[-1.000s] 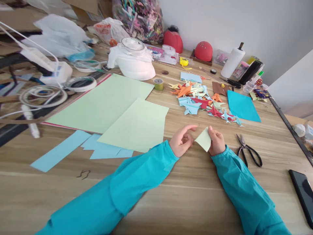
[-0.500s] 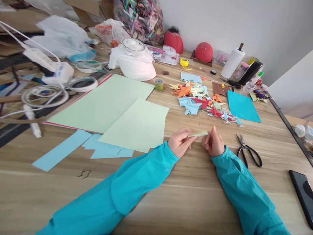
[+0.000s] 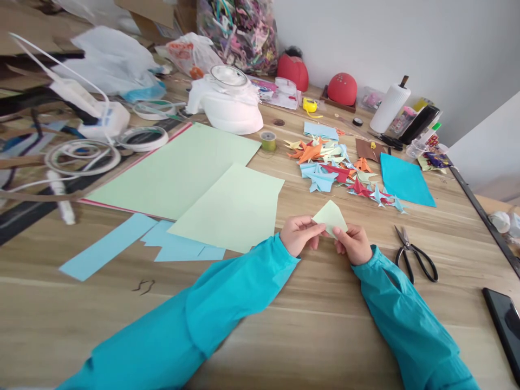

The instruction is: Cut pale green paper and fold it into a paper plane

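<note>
Between my hands is a small folded piece of pale green paper (image 3: 331, 216), its pointed side facing away from me. My left hand (image 3: 301, 234) pinches its left corner between thumb and fingers. At the right corner, my right hand (image 3: 352, 244) grips it with the thumb on top. Both hands are above the wooden table. Beyond them lies a pile of folded paper shapes (image 3: 320, 176) in blue, orange, red and pale green. To the left, a larger pale green sheet (image 3: 231, 208) overlaps a stack of green paper (image 3: 174, 168).
Black-handled scissors (image 3: 415, 254) lie right of my right hand, and a phone (image 3: 504, 319) is at the right edge. Blue paper strips (image 3: 108, 246) lie at left. A thread spool (image 3: 268, 141), a turquoise sheet (image 3: 406, 180) and a white power strip (image 3: 106, 120) are farther back.
The pale green paper was seen nearly edge-on and now shows its flat face. My right hand has turned, its thumb coming down onto the paper. The view has shifted slightly.
</note>
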